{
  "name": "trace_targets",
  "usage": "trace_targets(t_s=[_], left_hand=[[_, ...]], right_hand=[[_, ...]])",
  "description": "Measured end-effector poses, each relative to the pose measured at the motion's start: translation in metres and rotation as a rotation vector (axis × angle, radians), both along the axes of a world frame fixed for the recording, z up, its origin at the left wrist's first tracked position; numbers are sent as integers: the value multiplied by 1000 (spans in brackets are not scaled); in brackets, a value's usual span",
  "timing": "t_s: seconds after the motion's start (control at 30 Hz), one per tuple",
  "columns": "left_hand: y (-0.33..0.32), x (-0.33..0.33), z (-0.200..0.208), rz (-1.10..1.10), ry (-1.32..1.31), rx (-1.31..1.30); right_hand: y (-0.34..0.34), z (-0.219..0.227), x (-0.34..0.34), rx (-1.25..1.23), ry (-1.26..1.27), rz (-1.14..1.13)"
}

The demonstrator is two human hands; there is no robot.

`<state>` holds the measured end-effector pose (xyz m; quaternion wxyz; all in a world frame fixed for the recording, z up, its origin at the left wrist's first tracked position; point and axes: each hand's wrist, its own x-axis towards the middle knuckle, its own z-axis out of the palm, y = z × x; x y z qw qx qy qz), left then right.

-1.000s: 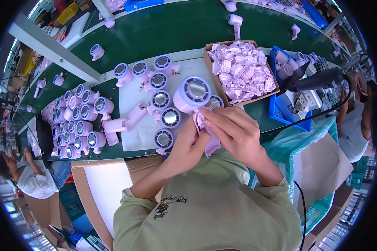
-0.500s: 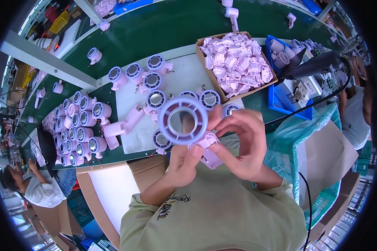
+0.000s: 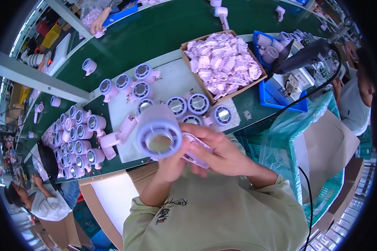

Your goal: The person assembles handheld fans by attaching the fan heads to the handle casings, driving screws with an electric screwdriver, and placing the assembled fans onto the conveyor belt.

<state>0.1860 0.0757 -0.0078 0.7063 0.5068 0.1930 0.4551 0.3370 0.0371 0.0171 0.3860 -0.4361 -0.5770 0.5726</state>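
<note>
Above the near edge of the work table, both my hands hold a pale lilac plastic housing, shaped like a hair dryer. Its round, spoked end ring tilts toward the lower left. My left hand is closed beneath the round head, its fingers partly hidden. Around the handle part, on the right, my right hand has its thumb and fingers wrapped. Just beyond, similar round-headed housings stand on a white board. An L-shaped lilac piece lies left of the held one.
A carton heaped with small lilac parts sits at the back. Blue trays and a dark cylindrical tool are to its right. Grouped housings stand left. A green-lined crate is near right. Other people work at both sides.
The housing has turned, moved left and tilted downward, showing more of its side. My right hand has gone from spread fingers to wrapping the handle part. Another person's hand appears at the far left.
</note>
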Motion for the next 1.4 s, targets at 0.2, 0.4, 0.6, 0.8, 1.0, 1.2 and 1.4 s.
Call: trace_targets(t_s=[0.2, 0.4, 0.6, 0.8, 1.0, 1.2, 1.4], left_hand=[[10, 2, 1, 165, -324, -351], [6, 11, -2, -73, -340, -559], [-6, 18, -8, -142, -256, -626], [-9, 34, -11, -188, -127, -678], [-13, 41, -9, -227, -68, -742], [-8, 57, -10, -168, 9, -694], [-3, 75, -10, -164, 48, -690]], right_hand=[[25, -12, 77, 749, -775, -1219], [74, 6, 151, 677, -57, -1504], [31, 11, 183, 963, 53, -1459], [27, 12, 192, 1120, 92, -1514], [47, 5, 184, 954, -120, -1577], [20, 23, 143, 767, 301, -1447], [-18, 45, 93, 873, 685, -609]])
